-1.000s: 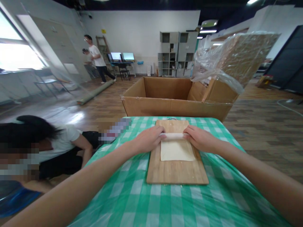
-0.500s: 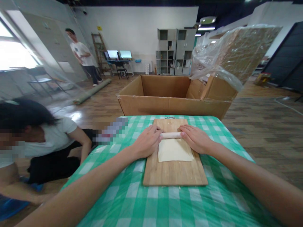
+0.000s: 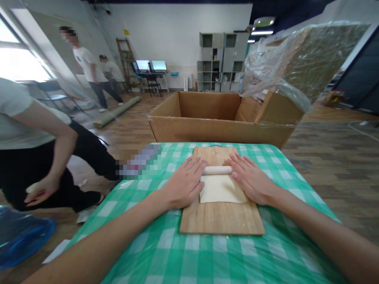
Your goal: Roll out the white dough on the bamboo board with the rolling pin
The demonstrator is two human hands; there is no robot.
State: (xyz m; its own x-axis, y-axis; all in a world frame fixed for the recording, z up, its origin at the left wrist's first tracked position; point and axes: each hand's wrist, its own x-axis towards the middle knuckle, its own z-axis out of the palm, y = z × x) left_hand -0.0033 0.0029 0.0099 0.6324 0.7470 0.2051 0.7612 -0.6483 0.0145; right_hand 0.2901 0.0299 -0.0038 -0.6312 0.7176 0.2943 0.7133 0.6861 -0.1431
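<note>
A pale rolling pin (image 3: 218,170) lies crosswise on the far part of a flat, cream-coloured sheet of dough (image 3: 222,190). Beneath the dough is a wooden cutting board (image 3: 222,221), with a metal handle at its far end. My left hand (image 3: 187,180) rests over the pin's left end, fingers stretched forward and laid flat. Over the right end lies my right hand (image 3: 251,177), its fingers spread and extended. Both ends of the pin are covered by my hands. Neither hand wraps round it.
A green-and-white checked cloth (image 3: 166,252) covers the table. Beyond the table stands a large open cardboard box (image 3: 222,132) with plastic wrap. At the left is a person (image 3: 38,130) near a blue basin (image 3: 26,236). Two other people are farther back, near a rolled mat (image 3: 118,112).
My fingers have straightened and spread over the pin, which stays near the dough's far edge. The person at left has risen from a crouch. The person at the back has moved left.
</note>
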